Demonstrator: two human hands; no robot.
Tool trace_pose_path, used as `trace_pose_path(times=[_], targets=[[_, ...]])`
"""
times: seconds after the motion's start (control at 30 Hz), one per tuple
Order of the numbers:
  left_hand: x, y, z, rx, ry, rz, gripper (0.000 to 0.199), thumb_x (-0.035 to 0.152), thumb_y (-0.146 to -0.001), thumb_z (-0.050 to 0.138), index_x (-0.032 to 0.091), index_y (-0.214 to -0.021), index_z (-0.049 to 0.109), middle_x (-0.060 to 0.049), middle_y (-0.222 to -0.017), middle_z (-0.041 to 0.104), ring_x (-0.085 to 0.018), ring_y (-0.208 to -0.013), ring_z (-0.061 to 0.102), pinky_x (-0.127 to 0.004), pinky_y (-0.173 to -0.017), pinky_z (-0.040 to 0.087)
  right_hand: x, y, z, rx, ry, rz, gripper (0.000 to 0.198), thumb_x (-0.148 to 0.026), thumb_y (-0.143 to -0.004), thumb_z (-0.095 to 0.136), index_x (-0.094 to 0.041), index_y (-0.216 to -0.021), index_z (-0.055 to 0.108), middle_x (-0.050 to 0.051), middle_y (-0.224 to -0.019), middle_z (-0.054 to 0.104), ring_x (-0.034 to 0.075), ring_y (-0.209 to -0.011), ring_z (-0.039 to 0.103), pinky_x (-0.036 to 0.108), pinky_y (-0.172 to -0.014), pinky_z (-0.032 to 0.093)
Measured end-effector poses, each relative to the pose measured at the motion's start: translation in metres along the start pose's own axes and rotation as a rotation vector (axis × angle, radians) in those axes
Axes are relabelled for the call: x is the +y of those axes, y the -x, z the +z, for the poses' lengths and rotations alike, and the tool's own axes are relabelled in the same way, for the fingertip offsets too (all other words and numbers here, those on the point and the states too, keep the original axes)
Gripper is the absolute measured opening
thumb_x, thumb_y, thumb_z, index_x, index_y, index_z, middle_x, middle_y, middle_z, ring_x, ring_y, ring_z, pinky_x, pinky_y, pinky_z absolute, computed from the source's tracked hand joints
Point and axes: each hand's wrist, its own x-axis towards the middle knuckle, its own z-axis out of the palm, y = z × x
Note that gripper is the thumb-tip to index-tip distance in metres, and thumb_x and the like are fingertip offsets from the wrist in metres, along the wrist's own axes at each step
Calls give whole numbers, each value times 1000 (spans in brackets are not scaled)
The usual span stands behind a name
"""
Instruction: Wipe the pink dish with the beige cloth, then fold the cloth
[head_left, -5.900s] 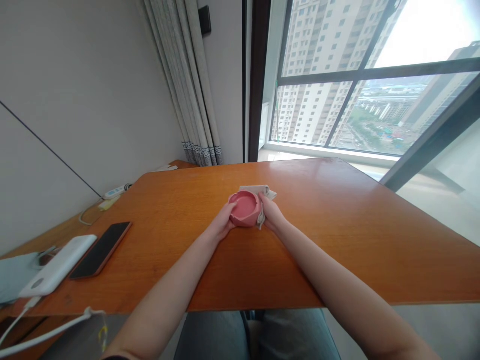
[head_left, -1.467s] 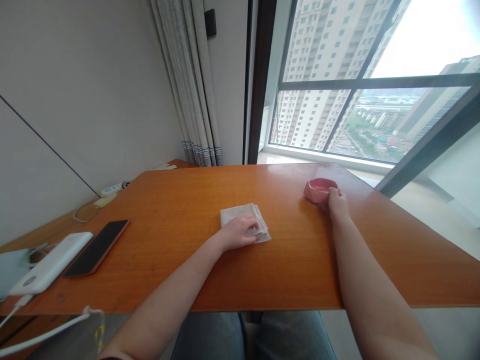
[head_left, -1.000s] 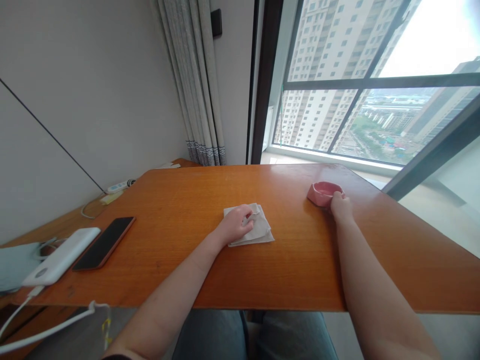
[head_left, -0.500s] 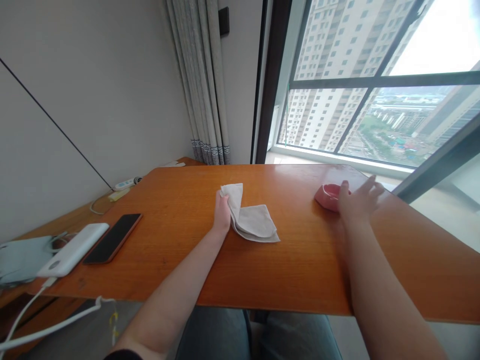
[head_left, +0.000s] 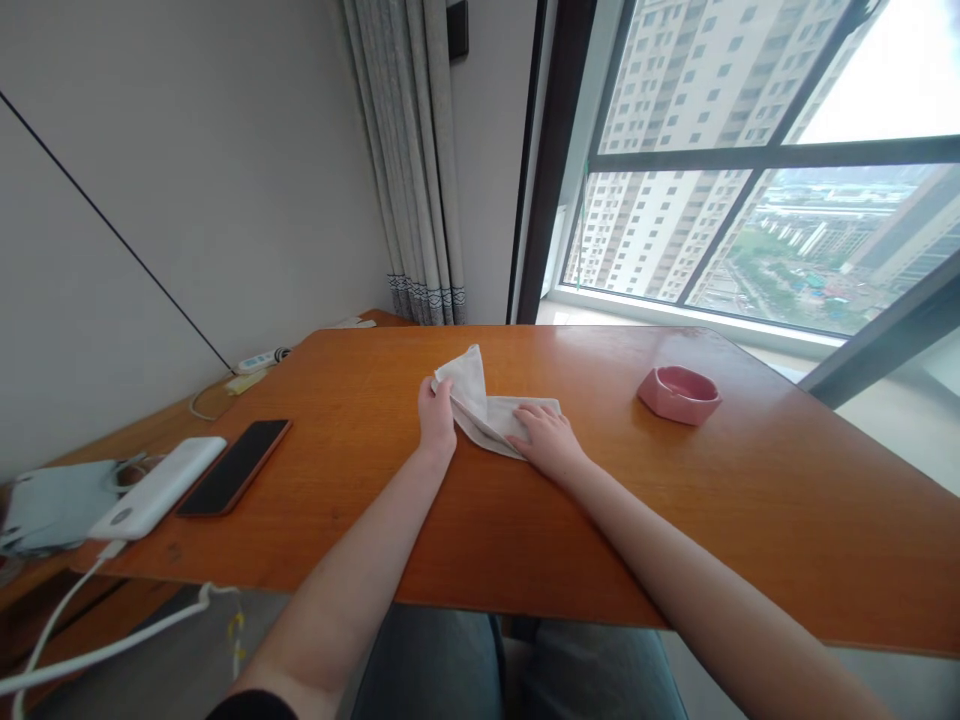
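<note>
A light grey cloth (head_left: 469, 380) lies partly folded near the middle of the wooden table (head_left: 360, 380), one corner standing up. My left hand (head_left: 436, 415) is closed around its left edge, with the thumb on top. On the cloth's right part rests my right hand (head_left: 550, 435), its fingers over the fabric and its thumb at the lower edge; the fingertips appear to grip it. To the right, apart from both hands, sits a pink angular bowl (head_left: 679, 397) with a round hollow.
At the table's left lie a black phone (head_left: 236, 468), a white power bank (head_left: 159, 490) with a cable, and a pale pouch (head_left: 64, 505). A power strip (head_left: 257, 362) rests by the wall. Beyond the far edge are a curtain (head_left: 409, 180) and a window (head_left: 675, 240).
My right hand has left the pink bowl and come left onto the cloth. The cloth's raised corner stands higher, and its right part has shifted. My left hand keeps its hold.
</note>
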Motion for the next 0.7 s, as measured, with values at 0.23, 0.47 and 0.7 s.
trace_pose_path(times=[0.23, 0.47, 0.7], targets=[[-5, -9, -9, 253, -79, -23, 29, 10, -67, 55, 23, -91, 44, -3, -102, 50, -15, -101, 50, -31, -92, 38, 52, -20, -4, 73, -47, 141, 52, -38, -90, 47, -13, -135, 44, 15, -137, 50, 28, -126, 45, 43, -104, 32], [16, -5, -12, -449, -607, 441, 22, 9, -67, 51, 22, -83, 58, -4, -91, 59, -21, -93, 55, -36, -93, 39, 33, -7, -14, 77, -65, 20, 46, -41, -84, 54, -19, -125, 52, 11, -135, 51, 28, -128, 41, 52, -112, 10], [1, -4, -19, -757, -1282, 454, 19, 8, -64, 52, 21, -74, 60, -6, -85, 59, -25, -87, 55, -38, -84, 40, 30, -4, -24, -13, -2, 41, 22, -12, -74, 49, -19, -91, 60, 7, -103, 61, 22, -99, 54, 30, -84, 40]])
